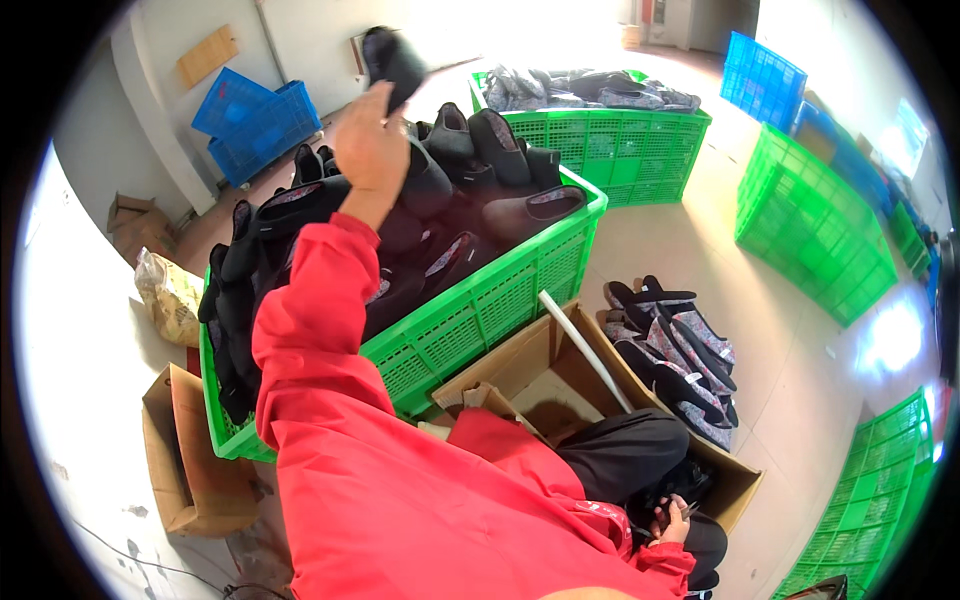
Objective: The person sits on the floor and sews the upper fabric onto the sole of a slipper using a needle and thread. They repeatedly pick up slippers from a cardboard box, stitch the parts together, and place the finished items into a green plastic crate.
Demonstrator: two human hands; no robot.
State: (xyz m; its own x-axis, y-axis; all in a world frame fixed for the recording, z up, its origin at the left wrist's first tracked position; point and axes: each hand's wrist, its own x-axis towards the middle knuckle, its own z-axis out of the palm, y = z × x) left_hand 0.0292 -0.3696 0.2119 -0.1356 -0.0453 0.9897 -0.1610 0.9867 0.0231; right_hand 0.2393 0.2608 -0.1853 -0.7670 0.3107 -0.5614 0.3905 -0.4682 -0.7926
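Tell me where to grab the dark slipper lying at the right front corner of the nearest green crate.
Take the dark slipper by its open collar, coming from above. It lies on top of the pile in the green crate, opening facing up, rim exposed for fingers to hook.

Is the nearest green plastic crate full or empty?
Full: the green plastic crate is heaped above its rim with dark slippers.

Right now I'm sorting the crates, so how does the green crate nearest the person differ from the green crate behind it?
The near green crate is heaped above its rim with dark shoes; the far green crate holds a flatter layer of grey and black pieces. The near one sits skewed beside a cardboard box; the far one stands alone on the floor. The left hand lifts a shoe over the near one only. Both are green lattice plastic.
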